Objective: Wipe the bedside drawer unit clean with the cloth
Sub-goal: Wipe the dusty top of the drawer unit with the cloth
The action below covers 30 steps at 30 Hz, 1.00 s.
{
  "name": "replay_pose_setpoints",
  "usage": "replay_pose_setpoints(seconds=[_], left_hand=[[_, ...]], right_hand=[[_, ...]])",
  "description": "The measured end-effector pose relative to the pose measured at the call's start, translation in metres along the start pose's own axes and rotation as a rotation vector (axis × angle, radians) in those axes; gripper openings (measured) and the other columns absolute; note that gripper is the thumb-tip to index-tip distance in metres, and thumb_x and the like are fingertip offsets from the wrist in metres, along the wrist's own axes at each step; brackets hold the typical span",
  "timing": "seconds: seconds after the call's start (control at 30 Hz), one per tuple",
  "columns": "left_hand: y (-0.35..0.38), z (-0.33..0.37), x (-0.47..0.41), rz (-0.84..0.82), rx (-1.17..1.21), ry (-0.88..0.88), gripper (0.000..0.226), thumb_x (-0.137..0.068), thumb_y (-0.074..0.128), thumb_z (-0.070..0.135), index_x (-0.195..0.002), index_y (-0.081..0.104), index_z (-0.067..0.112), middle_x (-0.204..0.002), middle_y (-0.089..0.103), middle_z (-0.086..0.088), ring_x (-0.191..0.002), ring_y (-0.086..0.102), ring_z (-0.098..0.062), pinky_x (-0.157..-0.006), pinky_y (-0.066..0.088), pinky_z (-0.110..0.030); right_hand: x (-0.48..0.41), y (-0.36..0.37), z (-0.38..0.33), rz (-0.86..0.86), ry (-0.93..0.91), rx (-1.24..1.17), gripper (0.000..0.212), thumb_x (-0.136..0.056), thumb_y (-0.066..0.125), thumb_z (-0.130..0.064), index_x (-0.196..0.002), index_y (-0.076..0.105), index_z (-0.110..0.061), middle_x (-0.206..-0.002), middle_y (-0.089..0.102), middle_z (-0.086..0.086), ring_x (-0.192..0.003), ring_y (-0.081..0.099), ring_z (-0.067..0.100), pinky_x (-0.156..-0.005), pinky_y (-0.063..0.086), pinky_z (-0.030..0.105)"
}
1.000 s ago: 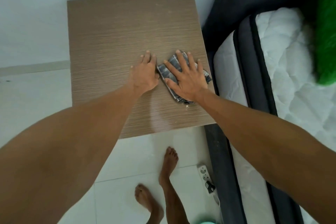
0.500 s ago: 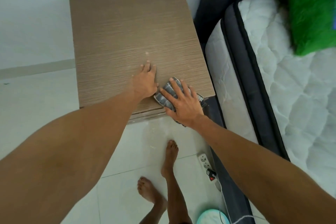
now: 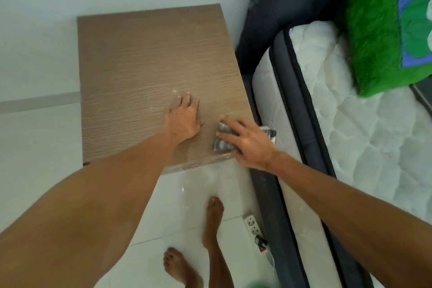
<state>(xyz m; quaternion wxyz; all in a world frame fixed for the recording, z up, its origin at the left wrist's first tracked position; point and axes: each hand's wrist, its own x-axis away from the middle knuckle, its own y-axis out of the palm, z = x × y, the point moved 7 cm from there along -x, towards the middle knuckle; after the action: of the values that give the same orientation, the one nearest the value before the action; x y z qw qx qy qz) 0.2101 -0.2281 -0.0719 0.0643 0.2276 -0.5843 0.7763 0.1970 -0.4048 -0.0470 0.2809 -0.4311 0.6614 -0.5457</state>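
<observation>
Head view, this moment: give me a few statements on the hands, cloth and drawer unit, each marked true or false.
1. The right hand presses the grey checked cloth onto the brown wood-grain drawer unit top. True.
2. The cloth lies at the top's far left corner. False: near right corner, by the white quilted mattress.
3. The left hand rests flat on the top, touching no cloth. True.
4. A mug stands on the top. False: only hands and cloth.

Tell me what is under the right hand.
A grey checked cloth lies under the right hand, flat on the near right corner of the drawer unit. The cloth's middle is covered by the palm.
</observation>
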Motion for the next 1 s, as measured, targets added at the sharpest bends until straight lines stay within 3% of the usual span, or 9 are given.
replay_pose_setpoints(seconds=[0.1,0.23,0.43,0.73,0.83,1.0], left_hand=[[-0.010,0.010,-0.027,0.008,0.033,-0.023,0.075,-0.091,0.054,0.045,-0.151,0.018,0.018,-0.162,0.007,-0.007,-0.148,0.009,-0.031,-0.115,0.024,-0.054],[-0.020,0.019,-0.063,0.016,0.054,-0.043,0.076,-0.092,0.051,0.047,-0.152,0.013,0.022,-0.163,0.001,-0.006,-0.149,0.004,-0.031,-0.115,0.020,-0.058],[-0.017,0.018,-0.083,-0.018,0.073,-0.081,0.079,-0.094,0.047,0.049,-0.154,0.001,0.027,-0.162,-0.014,0.000,-0.150,-0.007,-0.028,-0.116,0.011,-0.060],[-0.012,0.017,-0.082,-0.003,0.086,-0.069,0.079,-0.096,0.044,0.048,-0.153,-0.006,0.027,-0.161,-0.020,-0.001,-0.149,-0.014,-0.028,-0.117,0.002,-0.059],[-0.014,0.017,-0.084,-0.025,0.110,-0.064,0.083,-0.094,0.048,0.047,-0.153,-0.007,0.028,-0.161,-0.022,0.001,-0.149,-0.016,-0.025,-0.117,0.000,-0.059],[-0.022,0.014,-0.091,-0.063,0.127,-0.049,0.091,-0.089,0.056,0.050,-0.153,-0.007,0.031,-0.160,-0.024,0.004,-0.149,-0.016,-0.022,-0.117,0.001,-0.060]], right_hand=[[-0.043,-0.032,0.059,0.052,0.113,-0.001,0.057,-0.077,0.066,-0.019,-0.133,0.059,-0.017,-0.150,0.041,0.016,-0.122,0.047,0.043,-0.091,0.050,0.058],[-0.115,-0.055,0.127,0.096,0.204,0.007,0.058,-0.082,0.060,-0.022,-0.139,0.053,-0.019,-0.155,0.033,0.015,-0.127,0.041,0.043,-0.099,0.044,0.060],[-0.226,-0.075,0.186,0.174,0.368,-0.045,0.057,-0.089,0.056,-0.025,-0.145,0.045,-0.022,-0.158,0.025,0.011,-0.133,0.035,0.038,-0.108,0.037,0.049],[-0.321,-0.069,0.180,0.127,0.282,-0.031,0.057,-0.092,0.052,-0.028,-0.147,0.042,-0.021,-0.161,0.020,0.014,-0.136,0.032,0.040,-0.111,0.033,0.051],[-0.337,-0.064,0.163,0.066,0.227,0.032,0.057,-0.096,0.049,-0.042,-0.149,0.038,-0.025,-0.161,0.018,0.012,-0.136,0.032,0.038,-0.110,0.033,0.050],[-0.343,-0.044,0.146,-0.056,0.226,0.044,0.057,-0.098,0.032,-0.061,-0.150,0.034,-0.038,-0.165,0.013,0.003,-0.148,0.012,0.036,-0.114,0.021,0.057]])
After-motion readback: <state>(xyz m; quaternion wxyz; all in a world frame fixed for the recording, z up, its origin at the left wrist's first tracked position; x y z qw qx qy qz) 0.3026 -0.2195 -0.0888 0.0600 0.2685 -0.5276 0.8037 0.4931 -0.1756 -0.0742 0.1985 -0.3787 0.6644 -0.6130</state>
